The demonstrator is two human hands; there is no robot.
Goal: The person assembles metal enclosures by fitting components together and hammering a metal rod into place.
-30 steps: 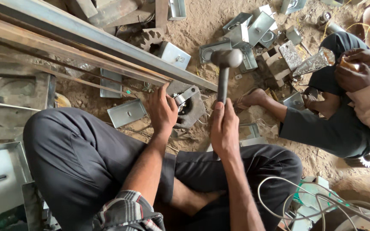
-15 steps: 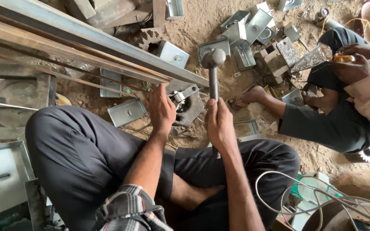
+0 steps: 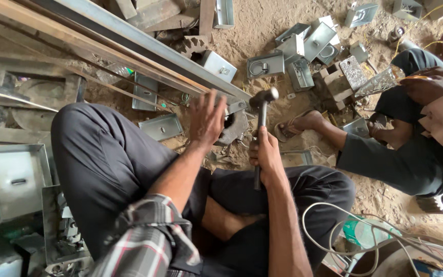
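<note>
My right hand grips the handle of a steel hammer, whose head hangs just above a round metal gear-like block on the sandy ground. Over a small metal part on that block rests my left hand, fingers spread; whether it grips the part is hidden. I sit cross-legged in dark trousers, knees to either side.
Several small grey metal boxes lie scattered on the dirt ahead. Long steel and wooden beams run diagonally at the left. Another person sits at the right, a foot near the block. White cable loops at the lower right.
The hammer has come down from its raised position toward the block. My left hand's fingers have spread wider over the part.
</note>
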